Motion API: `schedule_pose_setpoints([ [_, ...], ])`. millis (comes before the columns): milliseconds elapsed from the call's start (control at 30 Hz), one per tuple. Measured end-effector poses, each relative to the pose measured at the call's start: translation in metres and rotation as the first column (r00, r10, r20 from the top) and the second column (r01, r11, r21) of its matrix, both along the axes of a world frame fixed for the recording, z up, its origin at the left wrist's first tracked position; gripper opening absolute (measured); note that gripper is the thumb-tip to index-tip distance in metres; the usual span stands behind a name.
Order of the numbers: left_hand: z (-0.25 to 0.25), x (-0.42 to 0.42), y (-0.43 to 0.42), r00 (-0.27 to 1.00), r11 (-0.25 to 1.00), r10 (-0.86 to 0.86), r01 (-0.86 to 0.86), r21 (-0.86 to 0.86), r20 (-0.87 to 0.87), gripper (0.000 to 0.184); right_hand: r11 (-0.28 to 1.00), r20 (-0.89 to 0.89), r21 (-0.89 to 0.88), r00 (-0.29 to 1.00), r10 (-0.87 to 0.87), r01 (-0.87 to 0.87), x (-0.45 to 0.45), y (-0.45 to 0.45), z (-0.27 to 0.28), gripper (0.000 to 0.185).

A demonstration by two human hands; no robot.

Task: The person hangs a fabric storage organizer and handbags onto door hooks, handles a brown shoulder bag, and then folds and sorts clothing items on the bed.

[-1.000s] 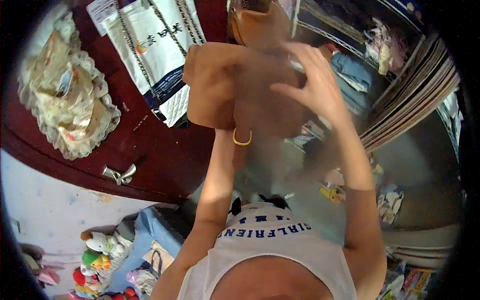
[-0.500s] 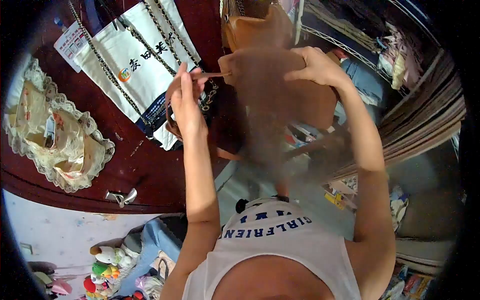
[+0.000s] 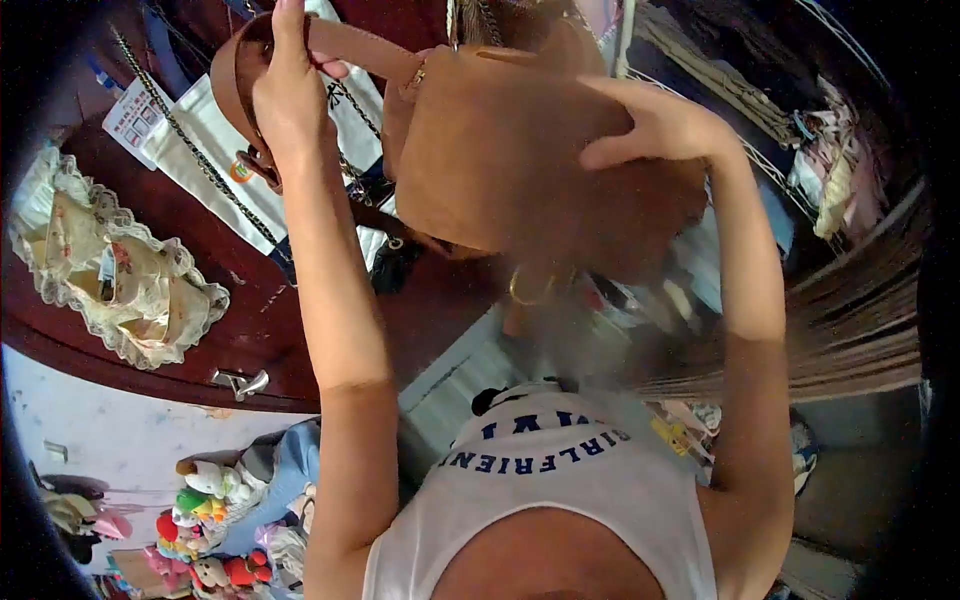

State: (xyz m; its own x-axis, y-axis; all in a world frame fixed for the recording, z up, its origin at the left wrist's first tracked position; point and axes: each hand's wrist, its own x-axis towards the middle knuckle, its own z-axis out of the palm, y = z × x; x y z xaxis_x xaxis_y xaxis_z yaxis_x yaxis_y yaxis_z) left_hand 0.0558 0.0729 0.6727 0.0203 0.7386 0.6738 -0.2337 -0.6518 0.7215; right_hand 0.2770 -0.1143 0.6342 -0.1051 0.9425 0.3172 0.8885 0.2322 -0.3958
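Observation:
A brown handbag [image 3: 470, 150] hangs in front of me, raised between my two hands. My left hand [image 3: 295, 95] is closed round its brown strap [image 3: 365, 48], which loops out to the left with a buckle end dangling. My right hand [image 3: 660, 120] grips the bag's right side, thumb on the front face and fingers along the upper edge. A gold ring [image 3: 530, 287] shows below the bag. A grey blur over the middle of the view hides part of the bag's lower right. Behind the strap lies a white cloth bag [image 3: 205, 135] with chain straps across it.
On the dark red wooden surface [image 3: 260, 330] lies a cream lace-trimmed fabric item [image 3: 120, 270]. A metal handle [image 3: 240, 383] sits near its edge. Folded clothes [image 3: 825, 160] are on a wire rack at right, beside a row of hanging garments [image 3: 830, 310]. Plush toys [image 3: 205, 500] are at lower left.
The handbag has come nearer and looks larger, its front face now turned more toward me. My left hand has moved up and left, spreading the strap. My right hand still holds the bag's side.

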Motion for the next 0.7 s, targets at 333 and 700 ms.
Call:
schedule_pose_setpoints([
  [333, 0.017, 0.043, -0.019, 0.673, 0.736, -0.579, 0.674, -0.059, 0.461, 0.023, 0.903, -0.290, 0.429, 0.944, 0.156, -0.017, -0.052, 0.034, -0.046, 0.093],
  [700, -0.001, 0.055, 0.002, 0.571, 0.740, -0.443, 0.668, 0.078, -0.691, 0.089, 0.961, -0.478, 0.245, 0.847, 0.232, -0.125, 0.031, 0.039, -0.011, 0.049],
])
